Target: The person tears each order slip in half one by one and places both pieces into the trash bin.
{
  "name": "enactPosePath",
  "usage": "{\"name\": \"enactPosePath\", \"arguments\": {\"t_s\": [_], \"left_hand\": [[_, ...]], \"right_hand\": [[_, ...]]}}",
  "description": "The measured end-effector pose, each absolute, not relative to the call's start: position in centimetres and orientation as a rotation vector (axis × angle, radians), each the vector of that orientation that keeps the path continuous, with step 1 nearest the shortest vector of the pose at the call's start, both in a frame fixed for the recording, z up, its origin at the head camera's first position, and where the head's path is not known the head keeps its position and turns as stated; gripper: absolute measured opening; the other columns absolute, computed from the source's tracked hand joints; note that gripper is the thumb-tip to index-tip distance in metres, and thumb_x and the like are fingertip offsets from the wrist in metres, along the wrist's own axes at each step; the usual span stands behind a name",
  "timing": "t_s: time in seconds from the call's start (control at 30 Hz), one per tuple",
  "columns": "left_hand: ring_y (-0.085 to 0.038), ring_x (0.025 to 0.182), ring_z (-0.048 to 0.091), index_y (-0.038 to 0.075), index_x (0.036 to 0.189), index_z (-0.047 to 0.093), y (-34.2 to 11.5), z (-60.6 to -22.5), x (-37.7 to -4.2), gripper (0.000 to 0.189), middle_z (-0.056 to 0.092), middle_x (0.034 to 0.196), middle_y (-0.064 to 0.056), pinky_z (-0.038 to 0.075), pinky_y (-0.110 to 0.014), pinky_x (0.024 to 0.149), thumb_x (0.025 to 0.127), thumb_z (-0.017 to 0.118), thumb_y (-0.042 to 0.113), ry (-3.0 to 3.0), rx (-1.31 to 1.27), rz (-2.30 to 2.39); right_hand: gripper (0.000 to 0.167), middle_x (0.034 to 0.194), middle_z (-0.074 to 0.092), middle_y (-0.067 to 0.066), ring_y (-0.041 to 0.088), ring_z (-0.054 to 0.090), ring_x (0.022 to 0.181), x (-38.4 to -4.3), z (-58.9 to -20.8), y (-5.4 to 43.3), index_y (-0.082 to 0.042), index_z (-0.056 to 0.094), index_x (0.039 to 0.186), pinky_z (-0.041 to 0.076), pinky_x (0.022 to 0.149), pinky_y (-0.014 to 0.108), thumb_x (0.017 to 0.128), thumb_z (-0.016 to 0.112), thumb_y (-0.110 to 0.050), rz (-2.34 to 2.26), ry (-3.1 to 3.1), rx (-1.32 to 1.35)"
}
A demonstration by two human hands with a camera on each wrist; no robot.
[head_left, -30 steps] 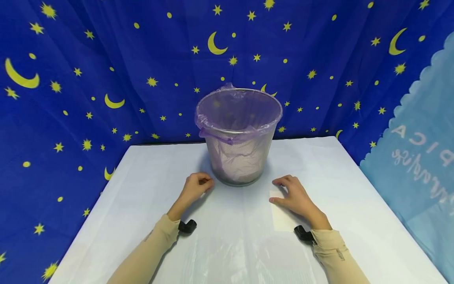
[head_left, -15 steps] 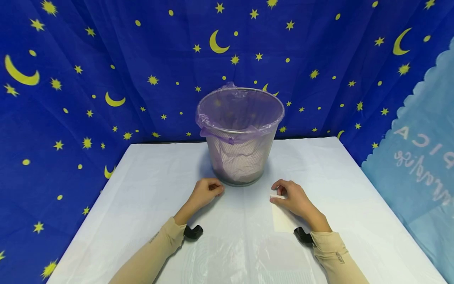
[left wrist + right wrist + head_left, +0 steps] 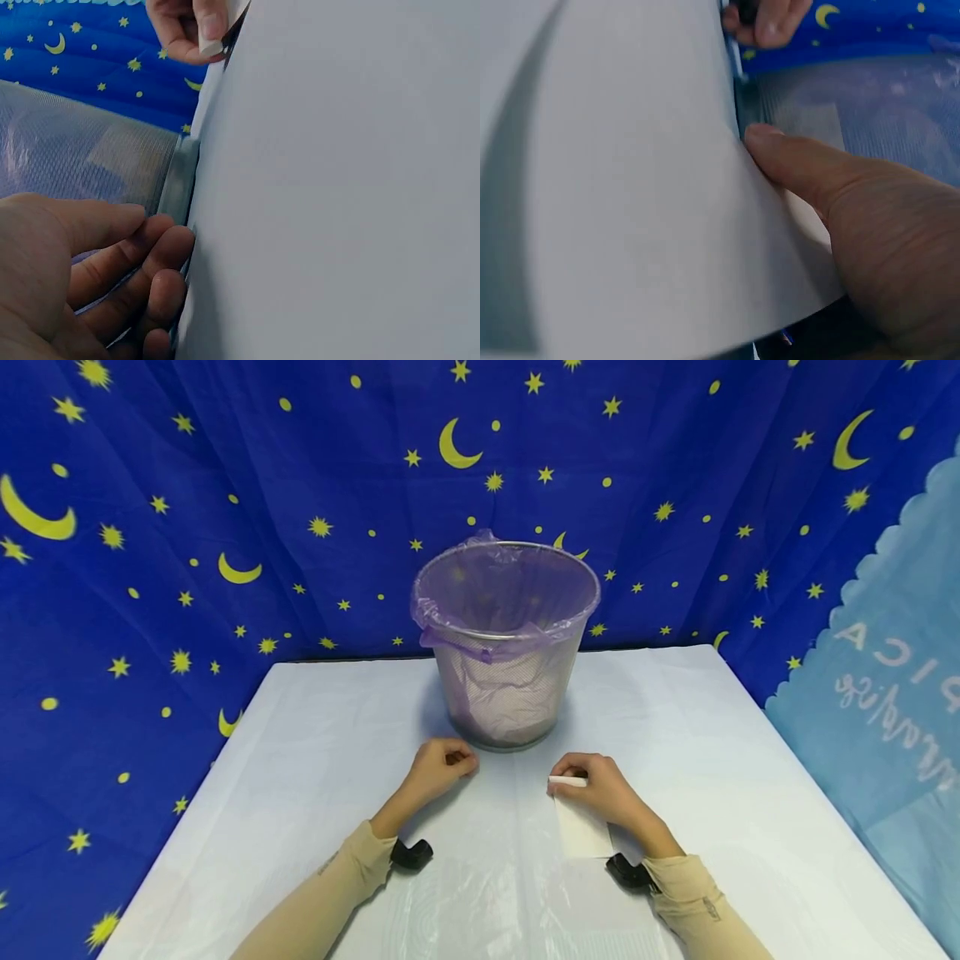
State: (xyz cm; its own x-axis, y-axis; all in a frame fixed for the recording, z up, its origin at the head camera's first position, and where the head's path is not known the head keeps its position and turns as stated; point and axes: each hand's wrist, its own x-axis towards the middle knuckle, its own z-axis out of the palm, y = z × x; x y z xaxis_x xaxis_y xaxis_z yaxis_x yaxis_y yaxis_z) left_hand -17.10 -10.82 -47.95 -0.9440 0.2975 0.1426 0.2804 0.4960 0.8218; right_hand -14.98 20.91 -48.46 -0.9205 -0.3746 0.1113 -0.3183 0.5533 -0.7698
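A plain off-white sheet of paper (image 3: 583,828) lies at the right of the table's middle in the head view. My right hand (image 3: 603,787) pinches its far edge, which is bent up between thumb and fingers. In the right wrist view the paper (image 3: 645,180) fills much of the picture, with my thumb (image 3: 802,161) along its edge. My left hand (image 3: 437,768) is by the bin's base at the left, its fingers loosely curled with nothing in them. The left wrist view shows this hand (image 3: 112,277) close beside the bin (image 3: 82,150).
A silver wire-mesh bin (image 3: 510,685) with a purple plastic liner (image 3: 502,593) stands upright behind the hands. The table has a white cover (image 3: 315,735). Blue curtains with moons and stars (image 3: 375,468) close off the back and sides; a light-blue cloth (image 3: 885,693) hangs at right.
My right hand has closed its fingers on the paper's far edge, bent it up and drawn the sheet slightly left. My left hand has moved a little right and nearer.
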Motion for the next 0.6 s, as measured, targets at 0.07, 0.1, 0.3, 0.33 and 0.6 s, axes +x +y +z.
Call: {"name": "enactPosePath", "arguments": {"t_s": [0.07,0.1,0.3,0.33,0.6], "left_hand": [[-0.007,0.069,0.067,0.008,0.089,0.08,-10.4,-48.1,-16.8,0.009,0.076,0.078,-0.001,0.055,-0.023,0.068,0.096,0.074,0.011,2.678,0.528,1.495],[-0.007,0.069,0.067,0.008,0.089,0.08,-10.2,-48.1,-16.6,0.01,0.076,0.078,-0.001,0.055,-0.023,0.068,0.096,0.074,0.012,2.66,0.537,1.509],[-0.004,0.07,0.065,0.012,0.088,0.081,-8.2,-48.1,-15.0,0.012,0.076,0.079,0.003,0.053,-0.022,0.069,0.097,0.076,0.018,2.592,0.636,1.464],[-0.003,0.07,0.064,0.014,0.088,0.081,-7.8,-48.0,-14.7,0.012,0.076,0.079,0.004,0.053,-0.021,0.069,0.097,0.076,0.02,2.587,0.656,1.44],[0.001,0.071,0.061,0.016,0.094,0.083,-4.8,-48.1,-12.3,0.012,0.077,0.083,0.007,0.05,-0.019,0.068,0.097,0.078,0.026,2.476,0.779,1.399]], "right_hand": [[0.007,0.082,0.073,-0.013,0.01,0.064,0.076,-14.8,-48.5,20.4,-0.028,0.078,0.094,0.052,0.071,0.024,0.091,0.085,-0.028,-1.355,2.695,-0.616],[0.007,0.083,0.073,-0.013,0.009,0.065,0.076,-14.7,-48.6,20.2,-0.028,0.078,0.094,0.052,0.072,0.024,0.092,0.085,-0.028,-1.372,2.692,-0.625],[0.008,0.091,0.076,-0.012,0.007,0.067,0.08,-14.4,-48.8,19.2,-0.027,0.079,0.096,0.054,0.073,0.024,0.091,0.085,-0.028,-1.484,2.709,-0.625],[0.009,0.093,0.077,-0.011,0.007,0.068,0.08,-14.4,-48.7,19.1,-0.027,0.079,0.097,0.054,0.073,0.024,0.091,0.086,-0.028,-1.503,2.708,-0.616],[0.014,0.094,0.079,-0.006,0.008,0.072,0.085,-14.1,-48.6,18.4,-0.022,0.079,0.1,0.055,0.075,0.023,0.09,0.086,-0.027,-1.662,2.63,-0.597]]}}
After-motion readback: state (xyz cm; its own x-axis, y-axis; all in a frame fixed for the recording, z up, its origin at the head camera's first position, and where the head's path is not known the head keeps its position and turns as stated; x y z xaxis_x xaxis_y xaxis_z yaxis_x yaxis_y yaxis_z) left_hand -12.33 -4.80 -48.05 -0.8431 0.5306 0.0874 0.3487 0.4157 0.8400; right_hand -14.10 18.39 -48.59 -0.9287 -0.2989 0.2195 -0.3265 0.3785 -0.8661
